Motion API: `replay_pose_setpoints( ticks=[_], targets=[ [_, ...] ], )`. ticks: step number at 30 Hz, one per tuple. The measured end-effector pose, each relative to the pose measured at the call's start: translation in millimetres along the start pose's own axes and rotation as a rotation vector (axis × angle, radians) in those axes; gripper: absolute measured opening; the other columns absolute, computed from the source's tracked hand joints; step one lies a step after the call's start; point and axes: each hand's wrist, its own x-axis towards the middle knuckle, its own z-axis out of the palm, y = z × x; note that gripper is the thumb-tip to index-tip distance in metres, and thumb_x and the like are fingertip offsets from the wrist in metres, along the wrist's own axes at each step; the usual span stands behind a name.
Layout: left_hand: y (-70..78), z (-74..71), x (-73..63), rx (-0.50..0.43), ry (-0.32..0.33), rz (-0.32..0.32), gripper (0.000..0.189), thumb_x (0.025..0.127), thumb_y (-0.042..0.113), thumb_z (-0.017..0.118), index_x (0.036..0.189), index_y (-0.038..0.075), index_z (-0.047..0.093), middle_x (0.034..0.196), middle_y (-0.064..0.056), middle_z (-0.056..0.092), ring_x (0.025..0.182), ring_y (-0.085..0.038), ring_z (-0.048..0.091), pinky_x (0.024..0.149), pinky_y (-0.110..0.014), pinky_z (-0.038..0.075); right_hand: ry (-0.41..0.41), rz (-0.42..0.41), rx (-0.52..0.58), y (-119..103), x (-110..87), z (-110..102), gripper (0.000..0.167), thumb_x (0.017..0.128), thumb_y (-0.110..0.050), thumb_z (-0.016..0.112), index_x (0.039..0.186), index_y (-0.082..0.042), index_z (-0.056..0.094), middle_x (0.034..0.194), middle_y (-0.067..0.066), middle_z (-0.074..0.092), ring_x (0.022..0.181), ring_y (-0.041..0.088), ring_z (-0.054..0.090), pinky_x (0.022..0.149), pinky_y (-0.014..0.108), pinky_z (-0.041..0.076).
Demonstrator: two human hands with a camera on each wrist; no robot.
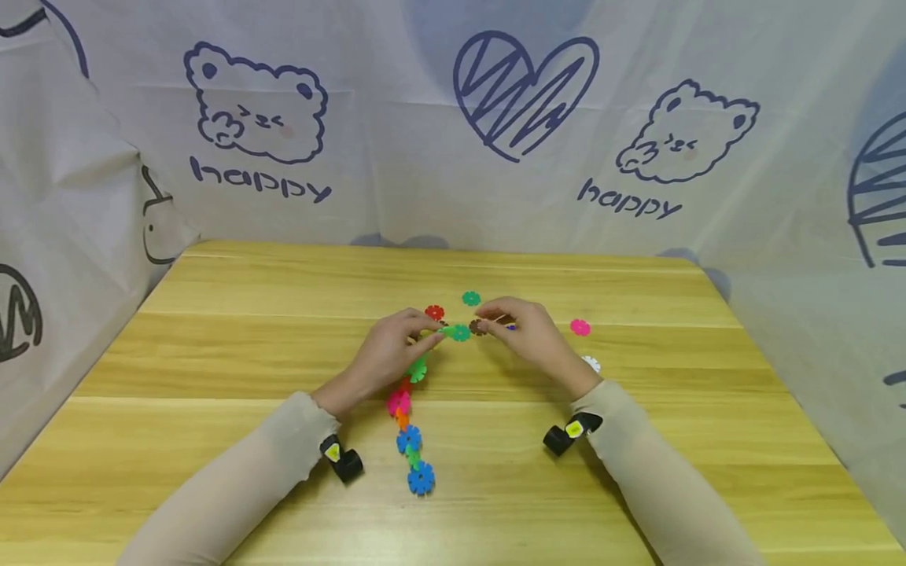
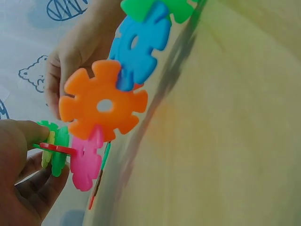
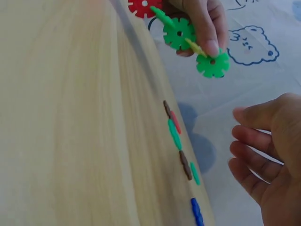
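My left hand [image 1: 396,346] pinches a green notched disc [image 3: 213,65] at the upper end of a chain of interlocked plastic snowflake discs. Down the chain come a yellow disc, more green, red, a pink disc [image 2: 86,162], an orange disc [image 2: 77,106] and a blue disc [image 1: 421,478] at the lower end. In the right wrist view my right hand [image 3: 277,146] has its fingers apart and bent a little, with nothing between them. From the head view it hovers over a loose brown disc [image 1: 477,326], close to a teal disc [image 1: 461,332].
More loose discs lie on the wooden table [image 1: 283,283]: a red disc [image 1: 435,312], a green disc [image 1: 471,298], a dark blue disc [image 3: 197,213], a pink disc [image 1: 580,326] and a white disc [image 1: 591,363]. A printed white cloth [image 1: 396,173] hangs behind the table.
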Motion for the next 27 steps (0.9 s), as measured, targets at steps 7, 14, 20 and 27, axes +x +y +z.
replay_pose_setpoints(
  ticks=[7, 14, 20, 27],
  targets=[
    [-1.8, -1.7, -0.2, -0.005, -0.013, -0.020, 0.019, 0.095, 0.021, 0.067, 0.108, 0.009, 0.074, 0.107, -0.005, 0.066, 0.088, -0.021, 0.066, 0.077, -0.036, 0.055, -0.117, 0.046, -0.014, 10.6, 10.8, 7.8, 0.029, 0.091, -0.016, 0.072, 0.118, -0.006, 0.069, 0.116, 0.005, 0.068, 0.111, 0.024, 0.061, 0.092, 0.038, 0.052],
    [-4.2, -2.2, 0.2, 0.006, -0.015, -0.017, 0.019, 0.095, 0.022, 0.066, 0.108, 0.010, 0.075, 0.108, -0.005, 0.066, 0.087, -0.020, 0.066, 0.076, -0.035, 0.055, -0.214, 0.028, -0.114, 12.2, 24.1, 13.3, 0.035, 0.089, -0.022, 0.075, 0.120, -0.008, 0.069, 0.118, 0.006, 0.067, 0.112, 0.023, 0.059, 0.098, 0.042, 0.046],
    [-4.8, -2.6, -0.3, -0.008, -0.009, -0.008, 0.018, 0.095, 0.021, 0.067, 0.107, 0.010, 0.075, 0.107, -0.004, 0.066, 0.087, -0.020, 0.066, 0.076, -0.035, 0.056, -0.301, -0.022, -0.219, 14.3, 35.5, 18.9, 0.040, 0.089, -0.027, 0.075, 0.123, -0.009, 0.067, 0.119, 0.005, 0.067, 0.109, 0.021, 0.059, 0.098, 0.039, 0.045],
    [-5.7, -2.8, -1.0, -0.016, -0.002, -0.003, 0.017, 0.095, 0.020, 0.067, 0.106, 0.009, 0.075, 0.105, -0.004, 0.066, 0.086, -0.020, 0.066, 0.075, -0.035, 0.056, -0.341, -0.094, -0.265, 12.4, 40.4, 21.8, 0.035, 0.091, -0.023, 0.072, 0.121, -0.006, 0.068, 0.118, 0.008, 0.067, 0.109, 0.024, 0.058, 0.097, 0.040, 0.044]
  ],
)
